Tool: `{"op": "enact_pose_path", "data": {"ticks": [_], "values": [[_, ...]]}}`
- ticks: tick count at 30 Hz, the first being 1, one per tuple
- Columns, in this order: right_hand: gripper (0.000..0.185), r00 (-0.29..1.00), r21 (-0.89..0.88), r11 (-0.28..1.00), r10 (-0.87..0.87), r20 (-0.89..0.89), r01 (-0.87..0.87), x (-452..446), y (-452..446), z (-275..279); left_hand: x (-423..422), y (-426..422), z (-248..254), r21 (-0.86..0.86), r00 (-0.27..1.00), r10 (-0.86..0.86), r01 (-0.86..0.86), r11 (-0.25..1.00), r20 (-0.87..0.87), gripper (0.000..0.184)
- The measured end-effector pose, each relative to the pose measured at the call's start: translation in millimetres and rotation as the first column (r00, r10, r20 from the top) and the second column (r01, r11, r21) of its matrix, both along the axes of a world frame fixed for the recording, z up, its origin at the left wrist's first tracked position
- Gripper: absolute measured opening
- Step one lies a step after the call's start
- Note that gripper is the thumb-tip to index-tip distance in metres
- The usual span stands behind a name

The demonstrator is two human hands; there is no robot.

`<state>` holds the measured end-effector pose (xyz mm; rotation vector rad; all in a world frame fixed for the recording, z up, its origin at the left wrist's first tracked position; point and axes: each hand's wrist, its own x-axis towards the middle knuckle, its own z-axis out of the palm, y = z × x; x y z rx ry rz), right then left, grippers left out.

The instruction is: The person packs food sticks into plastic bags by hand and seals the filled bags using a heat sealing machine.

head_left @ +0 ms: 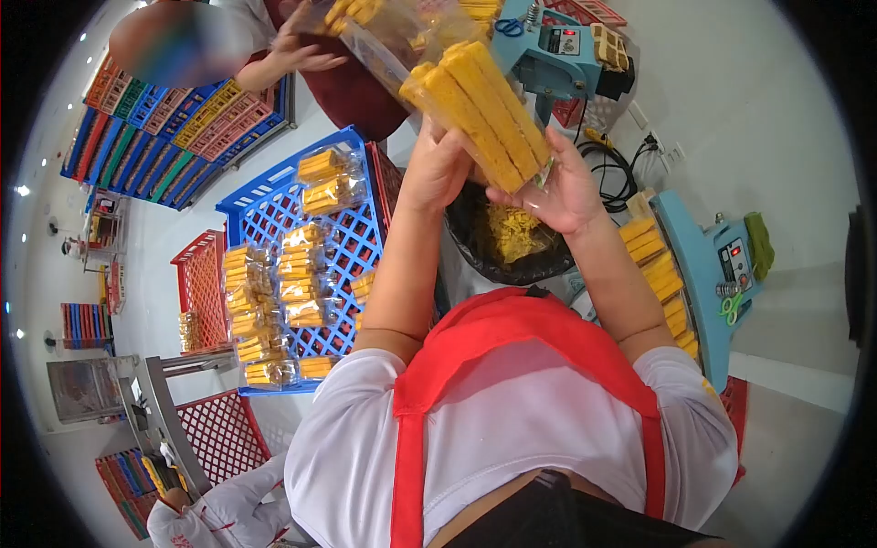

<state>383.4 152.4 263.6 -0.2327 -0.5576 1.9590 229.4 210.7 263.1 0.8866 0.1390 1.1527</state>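
Head view. A transparent packet of yellow cake sticks [480, 119] lies between the two grips, its near end held by both and its length projecting forward beyond the fingertips. The left grip [438, 169] is clamped on the packet's left side, near the lower end; the right grip [562, 187] is closed about the lower right corner, where loose film shows. Below both grips stands a bin lined with a black bag [470, 247], containing yellow crumbs [512, 233]. To the left of the left grip, well apart, a blue lattice crate [356, 233] carries rows of similar packets [301, 265]. Right of the right grip are unwrapped sticks [660, 279] beside a light-blue machine [690, 247] with green-handled scissors [731, 308]. Forward of the right grip stands a second light-blue machine [534, 73]. Forward and left of the left grip is a co-worker's hand [306, 46].
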Motion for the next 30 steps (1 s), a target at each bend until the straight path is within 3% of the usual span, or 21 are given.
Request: {"op": "enact_pose_path", "data": {"ticks": [1,3,5,6,7,9,11,13,15,16,17,20,22,23,24,25,26,27,28,29,30], "values": [[0.046,1.000,-0.003,1.000,-0.003,-0.001,0.003,-1.1,0.9,0.4,1.8,-0.6,3.4,0.053,0.998,-0.008,0.005,0.999,0.057,0.073],[0.047,0.966,-0.035,0.966,-0.255,0.039,0.256,-3.5,4.4,2.5,5.9,-3.6,12.5,0.106,0.993,-0.020,0.007,0.994,0.115,0.080],[0.049,0.967,0.042,0.968,-0.249,0.060,0.247,1.6,12.0,-11.0,9.4,-19.3,22.0,0.441,0.931,0.319,-0.216,0.871,-0.174,0.090],[0.052,0.966,0.119,0.965,-0.245,0.082,0.234,3.8,13.5,-16.1,13.0,-37.2,32.5,0.338,0.947,0.265,-0.193,0.921,-0.182,0.109],[0.052,0.965,0.117,0.965,-0.247,0.085,0.236,3.6,11.5,-14.9,16.2,-45.8,37.4,0.335,0.948,0.262,-0.191,0.923,-0.180,0.109],[0.055,0.983,0.226,0.960,-0.140,-0.122,0.165,1.1,6.5,-10.9,19.4,-51.6,36.4,0.468,0.813,0.469,-0.284,0.837,-0.345,0.114],[0.057,0.978,0.191,0.961,-0.186,-0.099,0.202,0.1,5.8,-12.2,20.2,-51.5,27.3,0.598,0.685,0.609,-0.308,0.740,-0.400,0.116],[0.058,0.970,0.183,0.953,-0.228,-0.083,0.240,-3.4,5.3,-3.2,22.6,-50.8,22.9,0.262,0.919,0.216,-0.130,0.956,-0.331,0.117],[0.057,0.972,0.158,0.964,-0.192,-0.135,0.213,-2.6,3.5,5.0,23.6,-46.4,21.3,-0.109,0.994,-0.111,0.109,0.988,-0.020,0.117],[0.056,0.977,0.171,0.962,-0.203,-0.069,0.212,-2.3,1.3,10.8,25.9,-50.3,14.6,0.310,0.968,0.205,-0.152,0.938,-0.146,0.118],[0.054,0.978,0.186,0.962,-0.188,-0.087,0.201,-1.8,3.0,5.7,26.3,-53.6,11.2,0.690,0.843,0.524,-0.307,0.656,-0.123,0.118],[0.047,0.981,0.226,0.955,-0.174,-0.089,0.190,-0.3,6.5,-8.2,17.9,-57.4,27.5,0.673,0.805,0.538,-0.255,0.694,-0.251,0.120],[0.042,0.944,0.426,0.867,-0.320,0.076,0.259,5.2,9.6,-9.5,8.4,-54.4,29.6,0.663,0.770,0.536,-0.204,0.720,-0.346,0.118],[0.047,0.970,0.406,0.903,-0.208,0.128,0.141,15.7,13.5,-19.5,3.4,-50.8,28.4,0.504,0.882,0.370,-0.187,0.843,-0.292,0.111],[0.049,0.935,0.471,0.874,-0.260,0.240,0.122,22.1,15.2,-16.3,0.0,-47.0,26.2,0.334,0.959,0.203,-0.129,0.934,-0.196,0.104],[0.051,0.885,0.528,0.844,-0.315,0.343,0.095,25.6,16.4,-10.1,-2.1,-43.2,19.8,0.332,0.959,0.201,-0.126,0.935,-0.202,0.104],[0.051,0.886,0.522,0.847,-0.315,0.340,0.100,25.8,19.4,-2.4,-4.3,-39.6,9.2,0.068,0.988,-0.039,0.050,0.996,-0.150,0.092],[0.056,0.841,0.593,0.792,-0.415,0.348,0.146,25.6,23.8,6.5,-6.2,-37.8,-2.4,-0.188,0.966,-0.257,0.246,0.951,-0.035,0.082],[0.062,0.785,0.660,0.729,-0.513,0.347,0.184,26.3,29.7,12.3,-1.8,-39.7,-11.5,-0.208,0.944,-0.330,0.320,0.924,-0.014,0.060],[0.062,0.783,0.651,0.734,-0.515,0.348,0.193,28.9,38.2,13.9,4.5,-42.6,-17.3,-0.219,0.942,-0.336,0.325,0.920,-0.016,0.060],[0.053,0.818,0.602,0.789,-0.421,0.391,0.119,32.9,49.3,14.0,12.4,-47.0,-18.5,-0.406,0.880,-0.402,0.474,0.781,0.252,0.056]]}}
